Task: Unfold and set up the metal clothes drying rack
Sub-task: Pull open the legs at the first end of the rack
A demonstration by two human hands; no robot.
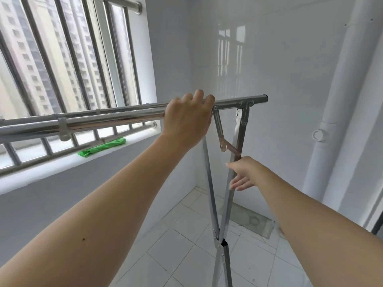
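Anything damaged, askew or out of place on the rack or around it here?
The rack's folding brace is still bent at its hinge, not locked straight. A crumpled green cloth lies on the windowsill. Nothing looks damaged.

Brightness: the scene is evenly lit by soft daylight.
Source: light is admitted through the barred window (pixel 68 65) on the left.
Glare: window reflections are seen on the glossy white tiled wall (pixel 230 46).
Shadows: only faint ones are cast.
Distortion: straight lines are bowed near the edges.
Blur: slight softness is noted throughout.
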